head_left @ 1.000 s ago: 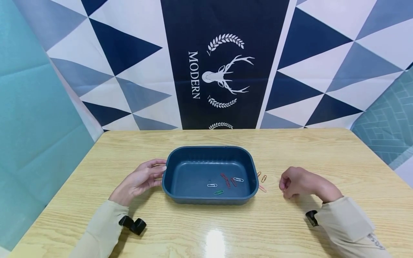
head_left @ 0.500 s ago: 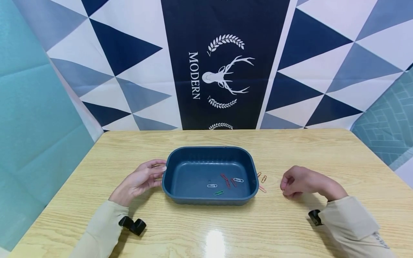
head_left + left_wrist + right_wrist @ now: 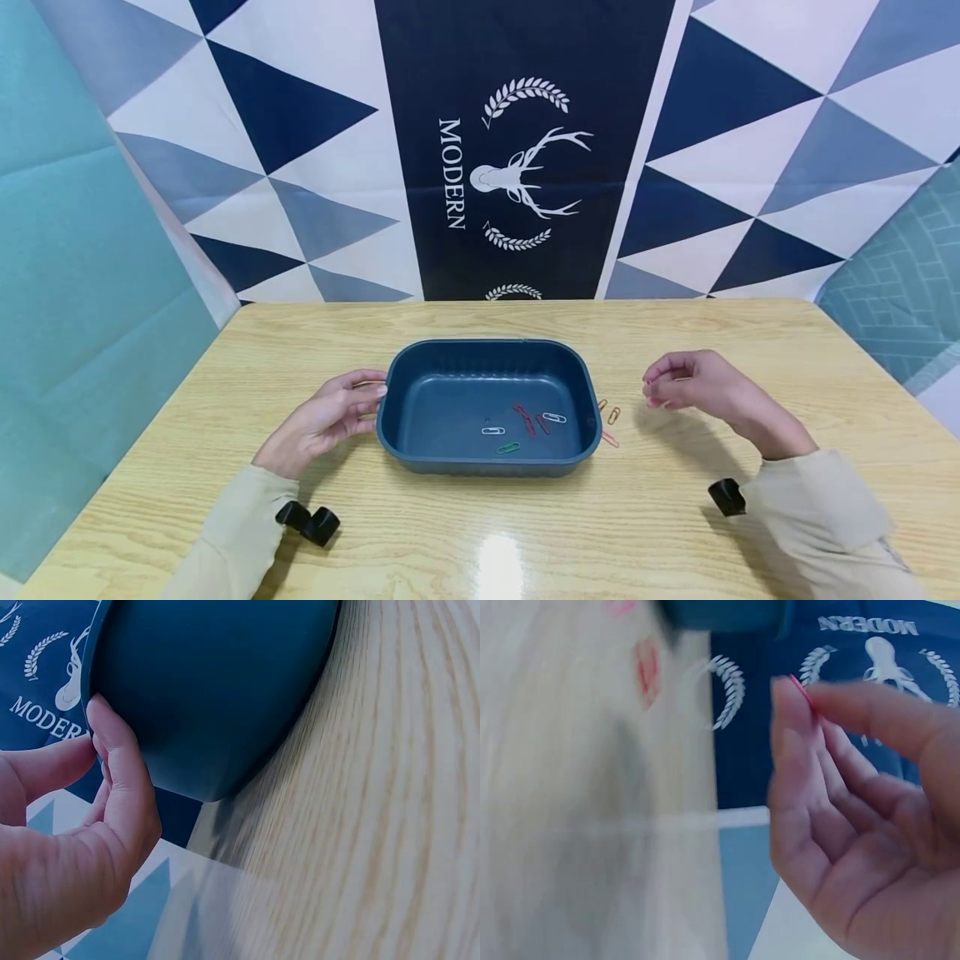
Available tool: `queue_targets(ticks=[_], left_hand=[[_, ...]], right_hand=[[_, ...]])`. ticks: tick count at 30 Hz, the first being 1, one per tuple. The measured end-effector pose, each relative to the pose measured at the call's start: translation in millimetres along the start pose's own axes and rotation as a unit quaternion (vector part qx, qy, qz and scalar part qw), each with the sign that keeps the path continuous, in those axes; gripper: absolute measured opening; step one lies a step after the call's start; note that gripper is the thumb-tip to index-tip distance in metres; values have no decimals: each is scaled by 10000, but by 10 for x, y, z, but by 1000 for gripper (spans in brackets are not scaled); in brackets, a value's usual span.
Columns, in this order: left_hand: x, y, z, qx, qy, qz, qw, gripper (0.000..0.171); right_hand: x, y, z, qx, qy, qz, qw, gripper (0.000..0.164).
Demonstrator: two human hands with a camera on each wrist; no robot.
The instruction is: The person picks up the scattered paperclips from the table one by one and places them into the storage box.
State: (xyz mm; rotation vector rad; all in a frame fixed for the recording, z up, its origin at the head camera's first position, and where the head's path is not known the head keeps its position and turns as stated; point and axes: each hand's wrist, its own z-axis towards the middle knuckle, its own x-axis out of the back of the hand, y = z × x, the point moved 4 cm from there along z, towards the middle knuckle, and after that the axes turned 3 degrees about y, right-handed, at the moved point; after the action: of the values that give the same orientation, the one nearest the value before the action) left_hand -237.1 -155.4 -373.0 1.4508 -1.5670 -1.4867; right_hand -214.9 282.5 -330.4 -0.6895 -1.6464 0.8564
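A dark blue rectangular plastic tub (image 3: 487, 467) sits on the wooden table. My left hand (image 3: 330, 421) grips its left rim, thumb and fingertips at the edge in the left wrist view, where the tub's wall (image 3: 217, 682) fills the top. Inside the tub lie white paper clips (image 3: 492, 432), a green paper clip (image 3: 508, 448) and several red paper clips (image 3: 530, 425). My right hand (image 3: 701, 387) is raised over the table right of the tub. Between its thumb and fingertip it pinches a pinkish-red paper clip (image 3: 802, 691), mostly covered by the fingers.
Beside the tub's right wall lie a few loose clips: an orange paper clip (image 3: 614, 415) and a pink paper clip (image 3: 611, 438) among them. A patterned cloth with a deer print (image 3: 517, 175) hangs behind the table (image 3: 420, 533).
My right hand has lifted off the table, carrying the paper clip up and slightly back toward the far side. The left hand and the tub have stayed in place.
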Motion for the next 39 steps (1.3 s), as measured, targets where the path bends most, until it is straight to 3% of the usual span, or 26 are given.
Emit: queue_targets(ticks=[4,7,11,16,23,33,39], left_hand=[[-3,10,12,-31,-17,55,10000,34],[-7,11,19,-84,-107,79,9999,33],[-3,3,43,-156,-258,131,9995,28],[-22,15,50,-81,-80,219,9997,24],[-33,28,46,-11,-73,200,9998,26],[-40,19,44,15,-127,98,9999,28],[2,-4,6,40,28,70,10000,36]], right_hand=[[22,-124,41,-15,381,165,9991,27],[-6,-211,63,-16,435,251,9987,29],[-99,-314,104,16,266,562,9981,28],[-274,-446,177,32,41,940,9956,24],[-498,-637,274,167,-307,1159,9927,19],[-793,-869,412,269,-526,1161,9915,21],[-873,-896,446,163,-604,1046,9925,23]])
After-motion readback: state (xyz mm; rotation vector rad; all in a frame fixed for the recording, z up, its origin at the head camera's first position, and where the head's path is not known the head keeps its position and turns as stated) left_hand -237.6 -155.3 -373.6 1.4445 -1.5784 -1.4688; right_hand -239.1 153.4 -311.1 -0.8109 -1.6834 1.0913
